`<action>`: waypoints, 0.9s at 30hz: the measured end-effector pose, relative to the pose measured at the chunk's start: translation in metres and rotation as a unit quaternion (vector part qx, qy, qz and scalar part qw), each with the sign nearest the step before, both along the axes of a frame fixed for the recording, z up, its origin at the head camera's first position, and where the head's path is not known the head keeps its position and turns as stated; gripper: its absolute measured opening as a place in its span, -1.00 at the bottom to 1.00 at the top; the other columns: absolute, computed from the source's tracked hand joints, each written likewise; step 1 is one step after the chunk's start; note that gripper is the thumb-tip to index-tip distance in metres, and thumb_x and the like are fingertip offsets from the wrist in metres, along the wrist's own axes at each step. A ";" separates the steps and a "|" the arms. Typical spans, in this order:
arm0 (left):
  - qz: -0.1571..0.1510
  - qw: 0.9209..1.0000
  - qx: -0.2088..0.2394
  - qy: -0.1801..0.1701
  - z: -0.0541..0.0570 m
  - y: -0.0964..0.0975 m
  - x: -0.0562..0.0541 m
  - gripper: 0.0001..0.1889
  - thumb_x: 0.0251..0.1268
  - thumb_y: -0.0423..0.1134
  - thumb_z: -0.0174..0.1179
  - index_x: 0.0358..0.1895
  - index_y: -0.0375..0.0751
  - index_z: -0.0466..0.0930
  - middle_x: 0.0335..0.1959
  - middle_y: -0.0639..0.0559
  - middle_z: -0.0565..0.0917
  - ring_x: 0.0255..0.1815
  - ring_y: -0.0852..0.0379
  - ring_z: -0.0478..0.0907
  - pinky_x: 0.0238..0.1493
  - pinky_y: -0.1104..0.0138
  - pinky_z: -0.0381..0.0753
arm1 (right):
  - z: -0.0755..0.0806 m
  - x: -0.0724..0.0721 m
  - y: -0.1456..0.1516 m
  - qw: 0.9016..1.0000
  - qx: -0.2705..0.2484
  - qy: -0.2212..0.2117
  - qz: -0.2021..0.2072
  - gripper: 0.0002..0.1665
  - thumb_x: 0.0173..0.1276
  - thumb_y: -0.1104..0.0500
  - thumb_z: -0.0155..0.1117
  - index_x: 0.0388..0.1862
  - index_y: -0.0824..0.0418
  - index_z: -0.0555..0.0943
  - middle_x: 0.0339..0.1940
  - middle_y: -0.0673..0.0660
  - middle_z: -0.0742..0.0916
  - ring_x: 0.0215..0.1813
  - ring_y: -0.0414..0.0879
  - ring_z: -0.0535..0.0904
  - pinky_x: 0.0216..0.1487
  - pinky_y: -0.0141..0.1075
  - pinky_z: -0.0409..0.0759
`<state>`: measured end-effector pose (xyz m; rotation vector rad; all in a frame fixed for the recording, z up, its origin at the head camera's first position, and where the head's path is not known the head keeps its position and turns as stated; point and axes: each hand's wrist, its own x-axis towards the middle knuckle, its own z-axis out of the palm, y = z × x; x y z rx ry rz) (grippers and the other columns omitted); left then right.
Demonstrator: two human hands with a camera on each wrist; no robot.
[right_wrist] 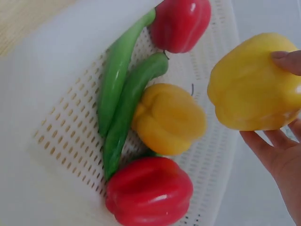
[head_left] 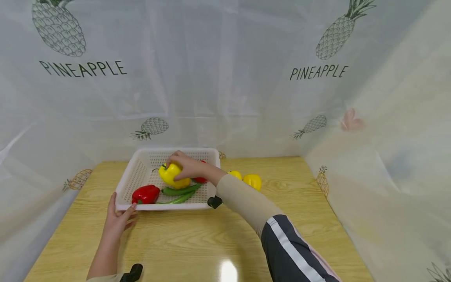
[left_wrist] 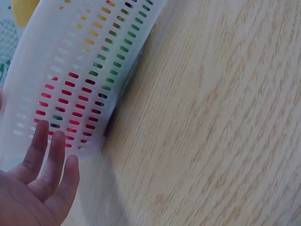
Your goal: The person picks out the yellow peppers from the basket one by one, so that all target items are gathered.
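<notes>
My right hand (head_left: pixel 190 166) holds a yellow bell pepper (head_left: pixel 172 175) above the white plastic basket (head_left: pixel 167 207), thumb on one side and fingers on the other. Under it in the right wrist view, another yellow bell pepper (right_wrist: pixel 171 120) lies in the basket. Two long green peppers (right_wrist: pixel 117 80) lie side by side there, with a red bell pepper (right_wrist: pixel 182 23) at one end and a second red bell pepper (right_wrist: pixel 150 190) at the other. At the basket's near left corner, my left hand (head_left: pixel 118 219) grips the rim, its other fingers (left_wrist: pixel 55 160) loosely bent outside the perforated wall.
Two more yellow bell peppers (head_left: pixel 252 181) sit on the wooden table (head_left: pixel 176 239) right of the basket, partly behind my right forearm. A pale curtain (head_left: pixel 225 78) printed with pineapples hangs behind the table and along its sides.
</notes>
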<state>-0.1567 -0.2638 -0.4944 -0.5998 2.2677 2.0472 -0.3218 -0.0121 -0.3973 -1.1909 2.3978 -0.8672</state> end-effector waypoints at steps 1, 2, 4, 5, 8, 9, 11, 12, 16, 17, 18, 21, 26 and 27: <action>0.001 1.000 -0.002 0.000 0.001 -0.001 0.000 0.03 0.41 -0.08 0.18 0.54 0.25 -0.55 -0.38 0.32 0.62 -0.39 0.31 0.64 -0.28 0.34 0.62 | 0.001 0.001 0.003 1.000 -0.003 0.002 0.006 -0.48 0.21 0.21 0.45 0.14 0.04 0.51 0.29 0.05 0.33 0.15 -0.17 0.34 0.08 -0.46 0.40; 0.002 1.000 -0.005 -0.001 0.001 -0.002 0.001 0.03 0.40 -0.07 0.18 0.54 0.25 -0.56 -0.39 0.31 0.63 -0.39 0.30 0.65 -0.28 0.34 0.62 | 0.002 0.002 0.006 1.000 -0.009 0.002 0.011 -0.47 0.23 0.21 0.43 0.17 0.04 0.50 0.29 0.05 0.34 0.17 -0.17 0.34 0.10 -0.45 0.40; 0.005 1.000 -0.007 -0.002 0.002 -0.002 0.001 0.03 0.40 -0.08 0.19 0.55 0.23 -0.55 -0.40 0.29 0.64 -0.40 0.29 0.65 -0.29 0.34 0.62 | 0.004 0.005 0.013 1.000 -0.020 0.000 0.020 -0.44 0.26 0.20 0.41 0.22 0.06 0.48 0.30 0.04 0.37 0.19 -0.17 0.34 0.14 -0.42 0.39; 0.007 1.000 -0.007 -0.003 0.003 -0.002 0.001 0.03 0.40 -0.08 0.19 0.55 0.23 -0.55 -0.41 0.29 0.64 -0.40 0.29 0.65 -0.29 0.33 0.62 | 0.004 0.006 0.016 0.999 -0.023 -0.002 0.023 -0.44 0.27 0.20 0.39 0.24 0.06 0.47 0.29 0.03 0.38 0.20 -0.18 0.34 0.15 -0.42 0.39; 0.008 1.000 -0.007 -0.004 0.003 -0.002 0.001 0.03 0.39 -0.07 0.20 0.55 0.22 -0.52 -0.41 0.31 0.62 -0.38 0.25 0.66 -0.27 0.30 0.62 | 0.005 0.009 0.029 0.999 -0.030 -0.011 0.033 -0.43 0.31 0.19 0.36 0.28 0.08 0.45 0.29 0.02 0.42 0.22 -0.18 0.34 0.20 -0.38 0.37; 0.006 1.000 -0.008 -0.003 0.002 -0.001 0.001 0.03 0.39 -0.06 0.20 0.55 0.21 -0.52 -0.41 0.32 0.61 -0.37 0.24 0.66 -0.27 0.29 0.62 | 0.006 0.010 0.033 0.999 -0.028 -0.012 0.036 -0.43 0.31 0.19 0.36 0.29 0.09 0.44 0.29 0.02 0.42 0.23 -0.18 0.35 0.21 -0.38 0.36; 0.006 1.000 -0.008 -0.001 0.002 -0.001 0.000 0.03 0.38 -0.05 0.20 0.55 0.22 -0.52 -0.41 0.33 0.60 -0.36 0.23 0.66 -0.26 0.27 0.63 | 0.009 0.012 0.040 0.999 -0.025 -0.011 0.042 -0.43 0.33 0.19 0.34 0.30 0.10 0.43 0.30 0.03 0.42 0.24 -0.17 0.34 0.23 -0.37 0.34; 0.005 1.000 -0.008 0.001 0.001 -0.001 0.000 0.03 0.38 -0.05 0.20 0.55 0.22 -0.52 -0.40 0.33 0.61 -0.35 0.22 0.66 -0.26 0.27 0.63 | 0.010 0.012 0.044 0.999 -0.023 -0.011 0.043 -0.43 0.33 0.19 0.33 0.30 0.10 0.42 0.30 0.03 0.43 0.25 -0.16 0.34 0.25 -0.37 0.32; 0.004 1.000 -0.005 0.004 -0.001 0.001 -0.003 0.03 0.39 -0.03 0.19 0.55 0.24 -0.53 -0.40 0.31 0.62 -0.36 0.25 0.66 -0.26 0.28 0.63 | 0.015 0.015 0.065 0.999 -0.025 -0.005 0.038 -0.43 0.35 0.18 0.31 0.32 0.12 0.42 0.34 0.05 0.43 0.32 -0.13 0.32 0.30 -0.32 0.29; 0.004 1.000 -0.002 0.005 -0.002 0.001 -0.003 0.03 0.39 -0.04 0.19 0.55 0.25 -0.53 -0.40 0.31 0.62 -0.37 0.26 0.66 -0.26 0.29 0.63 | 0.015 0.015 0.070 0.999 -0.029 -0.004 0.037 -0.44 0.36 0.18 0.30 0.32 0.13 0.42 0.35 0.05 0.43 0.33 -0.12 0.31 0.31 -0.30 0.29; 0.004 1.000 0.001 0.006 -0.002 0.001 -0.003 0.03 0.39 -0.04 0.19 0.55 0.25 -0.53 -0.40 0.30 0.63 -0.38 0.27 0.65 -0.27 0.29 0.63 | 0.015 0.016 0.076 0.999 -0.033 -0.002 0.037 -0.44 0.37 0.19 0.30 0.32 0.14 0.42 0.35 0.06 0.43 0.35 -0.11 0.29 0.32 -0.28 0.28; 0.007 1.000 0.002 0.004 -0.003 0.000 -0.003 0.03 0.39 -0.04 0.20 0.55 0.25 -0.53 -0.41 0.30 0.63 -0.39 0.28 0.65 -0.27 0.30 0.63 | 0.015 0.018 0.093 0.998 -0.051 -0.007 0.043 -0.48 0.40 0.22 0.25 0.31 0.17 0.42 0.37 0.11 0.42 0.40 -0.05 0.25 0.34 -0.13 0.30; 0.003 1.000 -0.007 0.002 -0.003 -0.001 -0.001 0.04 0.37 -0.01 0.20 0.55 0.23 -0.53 -0.39 0.27 0.65 -0.36 0.27 0.66 -0.25 0.31 0.62 | 0.011 0.027 0.122 0.997 -0.066 -0.046 0.020 -0.50 0.45 0.21 0.20 0.34 0.14 0.41 0.44 0.16 0.34 0.45 0.02 0.19 0.26 0.08 0.36; 0.001 1.000 -0.010 0.002 -0.003 -0.001 -0.001 0.04 0.37 0.00 0.20 0.55 0.22 -0.53 -0.38 0.27 0.66 -0.35 0.27 0.66 -0.25 0.31 0.62 | 0.009 0.030 0.128 0.996 -0.068 -0.052 0.008 -0.49 0.45 0.20 0.20 0.35 0.12 0.41 0.47 0.15 0.31 0.46 0.03 0.18 0.24 0.09 0.38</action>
